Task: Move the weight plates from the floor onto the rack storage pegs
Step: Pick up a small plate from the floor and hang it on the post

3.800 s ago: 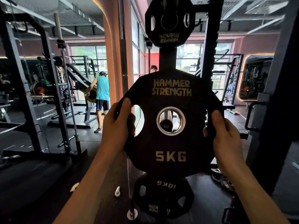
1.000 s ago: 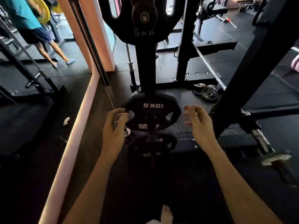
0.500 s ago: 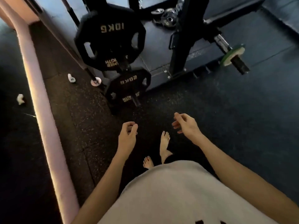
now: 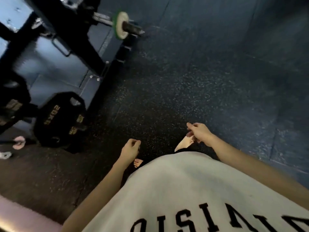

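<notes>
Fingers of both the left hand (image 4: 130,149) and right hand (image 4: 199,132) hang loosely curled, holding nothing, above the floor (image 4: 192,84) and bare feet. Farther left, a 20KG plate (image 4: 58,119) sits low on the rack (image 4: 66,39). Beyond it, a barbell end (image 4: 124,25) sticks out.

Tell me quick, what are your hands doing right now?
Left hand: fingers loosely curled, holding nothing.
Right hand: relaxed and open, holding nothing.
</notes>
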`<state>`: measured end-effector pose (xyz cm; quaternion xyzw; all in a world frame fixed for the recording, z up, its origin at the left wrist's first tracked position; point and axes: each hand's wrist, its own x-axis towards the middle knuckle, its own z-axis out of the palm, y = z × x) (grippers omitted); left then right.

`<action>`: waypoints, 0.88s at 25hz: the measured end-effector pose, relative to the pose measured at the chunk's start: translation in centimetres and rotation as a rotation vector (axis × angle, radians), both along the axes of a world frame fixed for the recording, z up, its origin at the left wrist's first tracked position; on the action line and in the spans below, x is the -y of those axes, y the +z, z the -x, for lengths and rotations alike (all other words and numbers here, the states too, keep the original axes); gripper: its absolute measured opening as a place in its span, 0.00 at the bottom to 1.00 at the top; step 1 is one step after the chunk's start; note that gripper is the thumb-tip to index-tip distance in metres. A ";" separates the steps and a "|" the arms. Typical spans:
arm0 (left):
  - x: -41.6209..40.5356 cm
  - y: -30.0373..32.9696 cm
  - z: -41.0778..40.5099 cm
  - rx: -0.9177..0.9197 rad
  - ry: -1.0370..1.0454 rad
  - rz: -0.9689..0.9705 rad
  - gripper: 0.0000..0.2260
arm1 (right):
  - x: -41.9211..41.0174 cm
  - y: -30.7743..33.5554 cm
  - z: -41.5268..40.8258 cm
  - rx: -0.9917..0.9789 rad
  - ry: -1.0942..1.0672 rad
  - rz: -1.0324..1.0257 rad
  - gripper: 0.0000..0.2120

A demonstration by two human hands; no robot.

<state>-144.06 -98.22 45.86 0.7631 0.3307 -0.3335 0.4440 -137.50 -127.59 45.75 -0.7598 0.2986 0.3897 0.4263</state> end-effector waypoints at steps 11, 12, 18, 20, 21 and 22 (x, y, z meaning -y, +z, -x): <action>19.3 -1.5 -21.3 -0.024 -0.646 -0.167 0.13 | 23.3 -1.3 -5.7 -0.059 -0.355 0.000 0.13; 20.7 -1.8 -23.5 -0.030 -0.651 -0.169 0.13 | 24.4 -1.4 -6.8 -0.065 -0.376 -0.005 0.12; 28.6 -4.5 -36.5 -0.077 -0.706 -0.112 0.13 | 30.2 -3.0 -16.4 -0.105 -0.382 -0.012 0.11; 31.2 -5.0 -42.1 -0.090 -0.755 -0.107 0.14 | 32.6 -3.2 -21.4 -0.120 -0.396 0.010 0.09; 32.2 -4.8 -45.0 -0.098 -0.769 -0.116 0.14 | 33.7 -2.7 -23.9 -0.126 -0.401 0.020 0.09; 33.0 -4.8 -47.9 -0.095 -0.767 -0.114 0.14 | 34.9 -2.3 -26.7 -0.120 -0.403 0.031 0.08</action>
